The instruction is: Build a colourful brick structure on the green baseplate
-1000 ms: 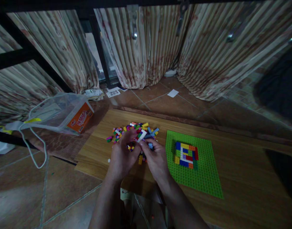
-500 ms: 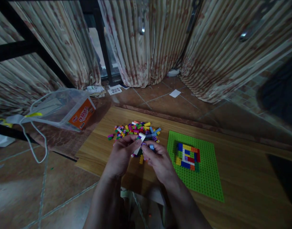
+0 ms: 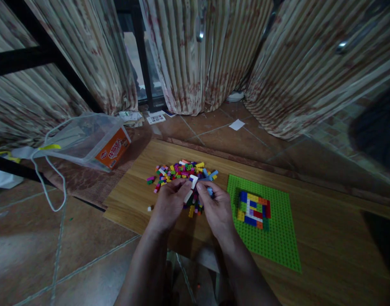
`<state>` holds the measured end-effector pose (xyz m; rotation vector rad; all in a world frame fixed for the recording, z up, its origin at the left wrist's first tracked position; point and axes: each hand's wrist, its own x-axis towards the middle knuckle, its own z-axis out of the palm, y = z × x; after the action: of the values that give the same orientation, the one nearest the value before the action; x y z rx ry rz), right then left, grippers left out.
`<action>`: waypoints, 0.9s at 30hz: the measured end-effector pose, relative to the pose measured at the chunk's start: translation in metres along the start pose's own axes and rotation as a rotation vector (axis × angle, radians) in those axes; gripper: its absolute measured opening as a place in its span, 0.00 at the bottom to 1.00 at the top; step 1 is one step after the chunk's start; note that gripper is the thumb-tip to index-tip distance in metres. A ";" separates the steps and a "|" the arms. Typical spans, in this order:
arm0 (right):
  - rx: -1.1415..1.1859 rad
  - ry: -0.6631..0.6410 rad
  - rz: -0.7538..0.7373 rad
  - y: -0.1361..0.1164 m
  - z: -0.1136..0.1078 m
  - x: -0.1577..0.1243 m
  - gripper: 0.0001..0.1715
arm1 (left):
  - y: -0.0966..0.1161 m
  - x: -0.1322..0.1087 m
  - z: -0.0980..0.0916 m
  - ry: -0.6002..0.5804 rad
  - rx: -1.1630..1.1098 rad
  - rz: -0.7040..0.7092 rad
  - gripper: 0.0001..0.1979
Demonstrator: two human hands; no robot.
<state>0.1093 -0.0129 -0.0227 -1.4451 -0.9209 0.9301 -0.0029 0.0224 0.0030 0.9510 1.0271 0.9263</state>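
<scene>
Above the front of a heap of loose coloured bricks (image 3: pixel 179 170), my left hand (image 3: pixel 172 202) pinches a white brick piece (image 3: pixel 194 182). My right hand (image 3: pixel 216 208) is beside it, its fingers closed at the right side of the white piece; a light blue brick (image 3: pixel 210 191) shows by its fingers. Whether the right hand holds that blue brick or it lies behind is unclear. To the right lies a green baseplate (image 3: pixel 265 255) bearing a low, roughly square build of coloured bricks (image 3: pixel 254 210).
A clear plastic box with an orange label (image 3: pixel 114 148) lies on the floor at the left. The wooden table (image 3: pixel 322 221) runs to the right, with a dark object (image 3: pixel 381 238) there. Curtains hang behind. A small white brick (image 3: pixel 149 208) sits left of my hands.
The white piece between my hands has turned and now looks L-shaped. A small white brick now shows on the table to the left. The whole view has shifted slightly.
</scene>
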 end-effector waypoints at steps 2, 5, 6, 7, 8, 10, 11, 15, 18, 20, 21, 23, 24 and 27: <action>0.129 0.013 0.052 -0.001 0.002 -0.001 0.16 | -0.001 -0.001 0.001 -0.020 0.052 0.023 0.16; 0.270 0.012 0.135 -0.002 0.001 0.000 0.15 | -0.003 -0.001 0.003 -0.079 0.125 0.039 0.15; 0.292 0.009 0.154 -0.003 0.000 0.000 0.15 | -0.004 -0.001 0.003 -0.098 0.137 0.042 0.15; 0.301 0.002 0.166 -0.004 -0.002 0.001 0.15 | -0.004 0.000 0.004 -0.108 0.142 0.048 0.15; 0.300 -0.004 0.171 -0.005 -0.003 0.001 0.15 | -0.004 0.000 0.004 -0.108 0.143 0.057 0.15; 0.281 -0.017 0.173 -0.007 -0.005 0.001 0.15 | -0.005 0.000 0.006 -0.087 0.156 0.077 0.15; 0.272 -0.023 0.175 -0.007 -0.006 0.001 0.15 | -0.005 0.001 0.007 -0.074 0.167 0.088 0.15; 0.268 -0.052 0.202 -0.009 -0.005 0.000 0.15 | -0.008 0.000 0.012 -0.038 0.255 0.171 0.14; 0.290 -0.079 0.199 -0.012 -0.004 -0.001 0.15 | -0.009 -0.001 0.014 0.004 0.318 0.226 0.14; 0.314 -0.099 0.191 -0.015 -0.003 -0.002 0.15 | -0.008 -0.002 0.014 0.000 0.295 0.215 0.14; 0.328 -0.112 0.191 -0.016 -0.003 -0.002 0.16 | -0.008 -0.003 0.014 -0.012 0.269 0.202 0.13; 0.353 -0.133 0.192 -0.018 -0.004 -0.002 0.16 | -0.007 -0.004 0.015 -0.028 0.237 0.186 0.12; 0.365 -0.143 0.196 -0.019 -0.004 -0.002 0.16 | -0.006 -0.004 0.015 -0.026 0.239 0.185 0.12; 0.409 -0.168 0.223 -0.020 -0.007 -0.003 0.17 | -0.006 -0.006 0.017 -0.005 0.264 0.190 0.11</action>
<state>0.1137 -0.0173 -0.0021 -1.1425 -0.6464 1.3376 0.0127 0.0121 0.0023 1.2884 1.0853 0.9577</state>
